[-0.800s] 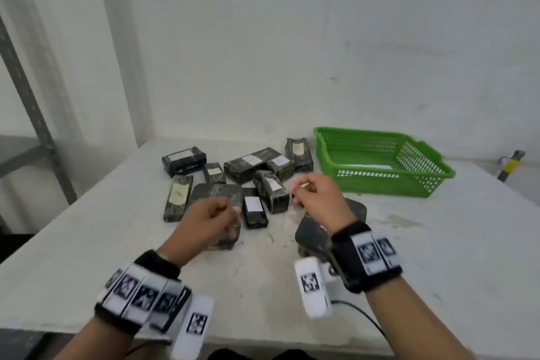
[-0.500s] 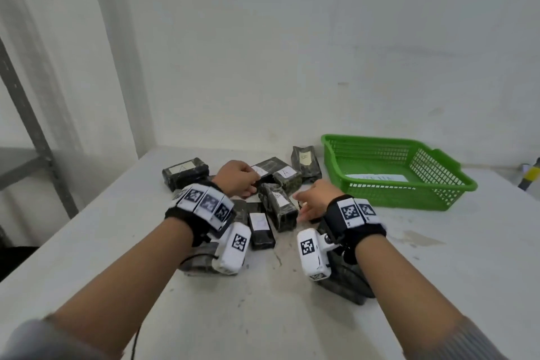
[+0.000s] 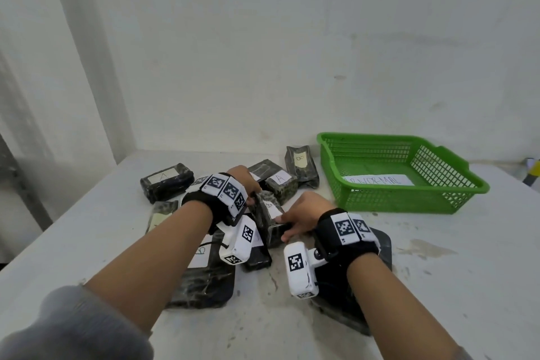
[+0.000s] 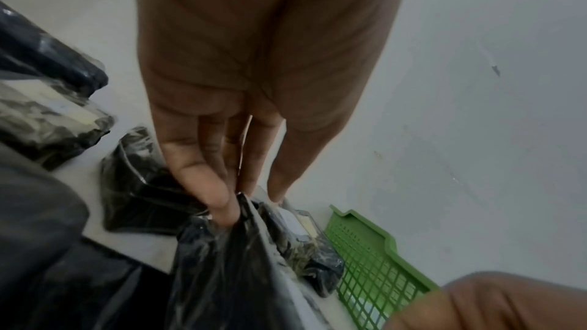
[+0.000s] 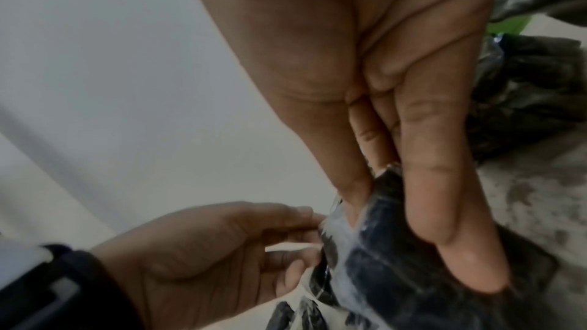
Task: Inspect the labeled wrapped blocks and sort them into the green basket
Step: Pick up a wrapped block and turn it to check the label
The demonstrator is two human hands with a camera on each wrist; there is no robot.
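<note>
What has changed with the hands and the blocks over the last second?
Both hands reached forward from near the table's front edge into the pile. The left hand and right hand now grip opposite ends of one wrapped block labeled B, which neither held before. The green basket stays where it was, holding only its paper label; the other blocks look unmoved.

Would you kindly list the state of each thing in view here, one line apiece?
left hand: grips the far end of the middle block.
right hand: grips that block's near end.
middle block: held by both hands, label B facing up.
green basket: upright, no blocks inside, only a handwritten paper sheet.
block beside the basket: lying on the table, label B up.
far-left block: lying flat, label A up.
</note>
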